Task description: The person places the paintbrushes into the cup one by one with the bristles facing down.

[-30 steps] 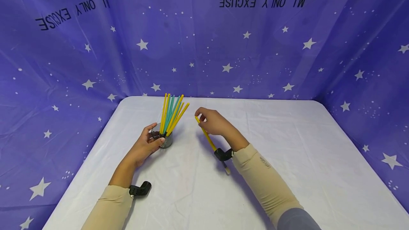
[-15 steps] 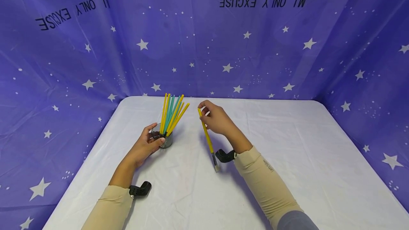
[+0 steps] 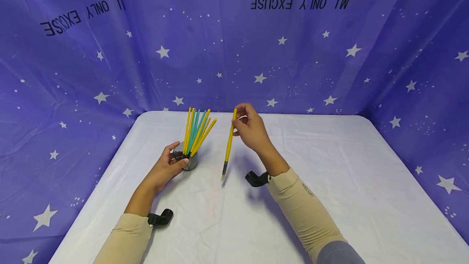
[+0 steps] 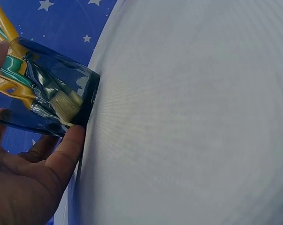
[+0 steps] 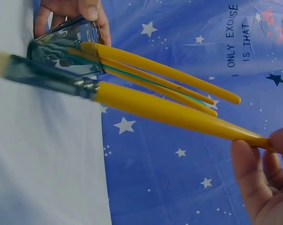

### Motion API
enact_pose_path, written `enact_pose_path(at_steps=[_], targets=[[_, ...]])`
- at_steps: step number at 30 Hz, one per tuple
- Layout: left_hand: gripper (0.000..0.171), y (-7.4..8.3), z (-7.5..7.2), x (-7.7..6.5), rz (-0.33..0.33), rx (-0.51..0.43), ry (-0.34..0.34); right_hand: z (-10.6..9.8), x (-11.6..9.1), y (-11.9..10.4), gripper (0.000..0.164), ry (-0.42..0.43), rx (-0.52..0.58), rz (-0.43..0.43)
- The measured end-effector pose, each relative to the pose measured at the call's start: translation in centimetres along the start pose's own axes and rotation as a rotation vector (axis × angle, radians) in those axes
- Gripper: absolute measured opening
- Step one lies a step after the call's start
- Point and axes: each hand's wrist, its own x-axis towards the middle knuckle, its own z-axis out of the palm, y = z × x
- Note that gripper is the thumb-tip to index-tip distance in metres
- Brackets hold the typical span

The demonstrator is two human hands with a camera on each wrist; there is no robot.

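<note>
My left hand grips a clear glass standing on the table, fingers and thumb around its sides. Several yellow and teal paintbrushes lean in the glass, handles up; the left wrist view shows their pale bristles near the bottom. To the right of the glass, my right hand pinches a yellow paintbrush by the end of its handle. That brush hangs bristles down over the table, nearly upright. In the right wrist view its dark ferrule and pale flat tip show plainly.
A white cloth covers the table. Behind and at both sides hangs a purple curtain with white stars and printed words. Black cameras are strapped at both wrists.
My right hand has moved up and away, and the yellow paintbrush has swung so its bristles point down and left, nearer the glass. The left hand and glass stay put.
</note>
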Motion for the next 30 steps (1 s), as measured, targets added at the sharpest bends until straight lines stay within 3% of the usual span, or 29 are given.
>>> enact_pose_path(at_steps=[14, 20, 30], targets=[[0.085, -0.1, -0.1, 0.0, 0.005, -0.010, -0.012, 0.5, 0.1, -0.9, 0.030, 0.132, 0.172, -0.175], [0.086, -0.2, -0.2, 0.1, 0.006, -0.007, -0.015, 1.0, 0.1, -1.3, 0.028, 0.197, 0.271, -0.193], [0.086, -0.2, -0.2, 0.1, 0.002, -0.006, -0.012, 2.8, -0.2, -1.0, 0.029, 0.201, 0.254, -0.245]])
